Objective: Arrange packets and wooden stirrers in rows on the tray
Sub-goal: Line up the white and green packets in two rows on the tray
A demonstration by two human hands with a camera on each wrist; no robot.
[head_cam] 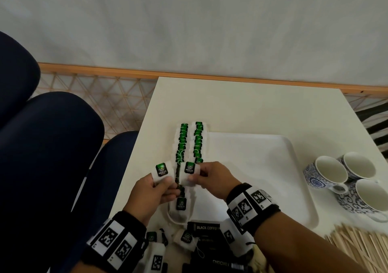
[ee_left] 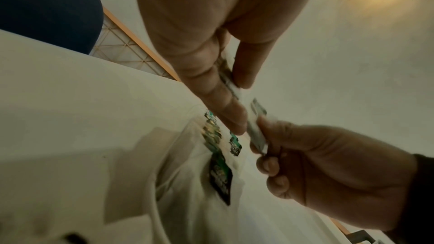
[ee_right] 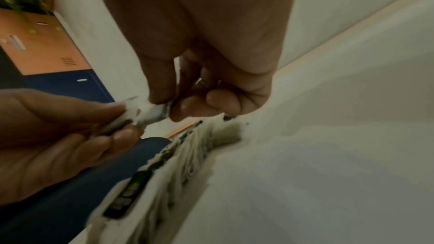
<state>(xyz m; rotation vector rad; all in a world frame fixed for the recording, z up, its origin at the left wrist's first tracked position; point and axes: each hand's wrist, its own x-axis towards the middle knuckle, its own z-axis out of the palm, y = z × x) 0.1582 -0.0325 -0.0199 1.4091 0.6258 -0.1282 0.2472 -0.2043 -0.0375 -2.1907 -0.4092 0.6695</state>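
Observation:
A white tray (head_cam: 262, 167) lies on the white table. Two rows of green tea bags (head_cam: 190, 142) run along its left side. My left hand (head_cam: 156, 190) pinches a green tea bag (head_cam: 162, 173) just above the near end of the rows. Right beside it, my right hand (head_cam: 206, 177) pinches a second green tea bag (head_cam: 189, 173); the two bags nearly touch. In the left wrist view that hand (ee_left: 234, 84) grips its bag edge-on (ee_left: 231, 84). In the right wrist view that hand (ee_right: 169, 107) holds its bag (ee_right: 152, 111). Wooden stirrers (head_cam: 361, 245) lie in a pile at the lower right.
Loose tea bags and black coffee packets (head_cam: 204, 228) lie at the table's near edge under my wrists. Three blue-patterned cups (head_cam: 344, 178) stand right of the tray. Dark blue chairs (head_cam: 52, 146) are to the left of the table.

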